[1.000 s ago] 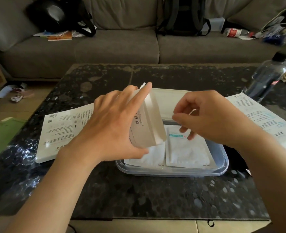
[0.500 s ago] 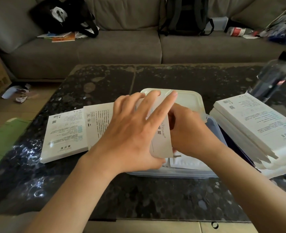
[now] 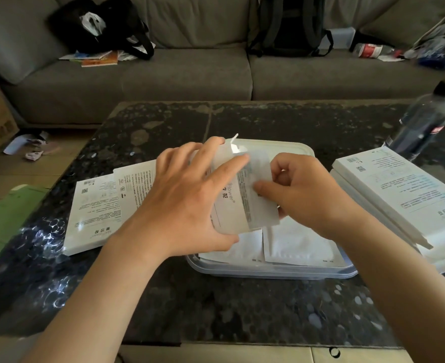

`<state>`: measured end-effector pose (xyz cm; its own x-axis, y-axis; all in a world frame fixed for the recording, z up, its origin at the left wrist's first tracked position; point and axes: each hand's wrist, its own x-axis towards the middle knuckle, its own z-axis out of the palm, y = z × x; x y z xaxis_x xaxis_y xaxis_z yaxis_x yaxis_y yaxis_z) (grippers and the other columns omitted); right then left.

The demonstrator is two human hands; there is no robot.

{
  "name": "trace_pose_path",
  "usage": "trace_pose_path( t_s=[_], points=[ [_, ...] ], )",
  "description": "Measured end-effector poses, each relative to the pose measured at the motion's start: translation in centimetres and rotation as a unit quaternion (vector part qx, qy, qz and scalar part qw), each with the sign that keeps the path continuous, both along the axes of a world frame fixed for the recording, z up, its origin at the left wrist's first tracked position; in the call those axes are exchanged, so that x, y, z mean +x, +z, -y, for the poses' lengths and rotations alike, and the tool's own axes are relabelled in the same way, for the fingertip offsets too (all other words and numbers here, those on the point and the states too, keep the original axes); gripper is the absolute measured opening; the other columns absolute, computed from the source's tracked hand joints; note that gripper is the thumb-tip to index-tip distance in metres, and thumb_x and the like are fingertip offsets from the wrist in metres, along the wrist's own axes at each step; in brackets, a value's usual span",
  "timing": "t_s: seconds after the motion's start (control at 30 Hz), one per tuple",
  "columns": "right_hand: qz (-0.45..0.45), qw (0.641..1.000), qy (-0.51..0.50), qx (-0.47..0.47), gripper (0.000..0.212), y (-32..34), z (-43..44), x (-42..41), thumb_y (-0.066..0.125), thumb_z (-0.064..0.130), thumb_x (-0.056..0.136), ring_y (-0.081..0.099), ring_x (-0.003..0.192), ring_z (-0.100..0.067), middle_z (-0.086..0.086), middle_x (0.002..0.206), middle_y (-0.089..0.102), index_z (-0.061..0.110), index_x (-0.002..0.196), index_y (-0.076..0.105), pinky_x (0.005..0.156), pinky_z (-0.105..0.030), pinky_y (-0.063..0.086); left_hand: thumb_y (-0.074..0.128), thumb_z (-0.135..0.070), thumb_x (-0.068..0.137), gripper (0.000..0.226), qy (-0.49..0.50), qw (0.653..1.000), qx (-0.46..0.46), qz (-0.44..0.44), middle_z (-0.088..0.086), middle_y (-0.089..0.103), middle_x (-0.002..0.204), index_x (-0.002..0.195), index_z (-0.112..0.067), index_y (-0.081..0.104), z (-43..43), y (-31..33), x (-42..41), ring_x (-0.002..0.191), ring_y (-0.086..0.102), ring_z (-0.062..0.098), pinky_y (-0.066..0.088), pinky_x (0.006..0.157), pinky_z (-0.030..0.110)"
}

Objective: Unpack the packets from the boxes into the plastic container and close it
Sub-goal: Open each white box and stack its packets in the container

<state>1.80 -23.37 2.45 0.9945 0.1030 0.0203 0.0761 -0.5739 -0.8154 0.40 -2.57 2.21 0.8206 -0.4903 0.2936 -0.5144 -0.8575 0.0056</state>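
My left hand point(image 3: 187, 197) grips a white box point(image 3: 232, 213) tilted above the clear plastic container point(image 3: 268, 271) at the table's middle. My right hand point(image 3: 305, 192) pinches a white packet point(image 3: 262, 203) at the box's open right side, partly drawn out. White packets point(image 3: 297, 244) lie flat inside the container. The container's white lid point(image 3: 289, 150) rests just behind it. Two flat white boxes point(image 3: 106, 205) lie on the left. A stack of white boxes point(image 3: 399, 189) sits on the right.
The dark speckled table point(image 3: 242, 310) carries a dark plastic bottle point(image 3: 423, 121) at the far right. A grey sofa point(image 3: 190, 74) with bags and clutter runs behind the table. A green sheet point(image 3: 4, 218) lies on the floor to the left.
My right hand went from above the container into the box's open side and now draws a packet out to the right. The left hand keeps holding the box, which has tilted.
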Motion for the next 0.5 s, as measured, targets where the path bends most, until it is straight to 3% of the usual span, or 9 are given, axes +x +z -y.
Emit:
trace_pose_path(
  t_s=[0.13, 0.27, 0.37, 0.43, 0.5],
  points=[
    [-0.062, 0.992, -0.039, 0.099, 0.017, 0.6, 1.0, 0.2, 0.066, 0.022, 0.096, 0.076, 0.080, -0.010, 0.005, 0.094, 0.076, 0.007, 0.095, 0.058, 0.064, -0.028, 0.063, 0.070, -0.073, 0.055, 0.107, 0.019, 1.000, -0.013, -0.015, -0.001, 0.024, 0.155, 0.149, -0.038, 0.034, -1.0, 0.0, 0.4, 0.138, 0.027, 0.028, 0.021, 0.114, 0.051],
    [-0.074, 0.972, -0.067, 0.213, 0.014, 1.2, 2.1, 0.7, 0.064, 0.019, 0.097, 0.076, 0.090, -0.023, -0.004, 0.097, 0.078, 0.009, 0.093, 0.056, 0.073, -0.044, 0.064, 0.069, -0.073, 0.053, 0.106, 0.046, 0.998, -0.019, -0.030, -0.004, 0.023, 0.155, 0.148, -0.042, 0.033, -2.0, 0.2, 0.7, 0.140, 0.025, 0.028, 0.018, 0.115, 0.052],
    [-0.069, 0.959, -0.091, 0.258, 0.009, 1.4, 2.6, 0.9, 0.065, 0.017, 0.096, 0.075, 0.095, -0.027, -0.006, 0.101, 0.077, 0.014, 0.098, 0.058, 0.076, -0.047, 0.063, 0.069, -0.074, 0.053, 0.104, 0.062, 0.997, -0.026, -0.038, -0.005, 0.021, 0.156, 0.146, -0.045, 0.033, -2.5, 0.3, 0.9, 0.140, 0.025, 0.027, 0.018, 0.115, 0.052],
    [-0.063, 0.955, -0.111, 0.267, 0.015, 1.5, 2.8, 1.0, 0.066, 0.015, 0.095, 0.074, 0.098, -0.027, -0.007, 0.104, 0.076, 0.019, 0.108, 0.059, 0.074, -0.046, 0.063, 0.069, -0.075, 0.053, 0.102, 0.070, 0.996, -0.030, -0.038, -0.006, 0.022, 0.155, 0.144, -0.046, 0.033, -2.9, 0.4, 1.0, 0.139, 0.027, 0.028, 0.020, 0.115, 0.053],
    [-0.053, 0.948, -0.128, 0.286, 0.035, 1.6, 3.1, 1.1, 0.067, 0.012, 0.095, 0.076, 0.094, -0.026, -0.006, 0.103, 0.075, 0.028, 0.124, 0.056, 0.065, -0.041, 0.064, 0.069, -0.076, 0.052, 0.102, 0.082, 0.995, -0.032, -0.038, -0.005, 0.023, 0.155, 0.143, -0.046, 0.033, -3.3, 0.4, 1.2, 0.139, 0.028, 0.030, 0.021, 0.114, 0.055]
  ],
)
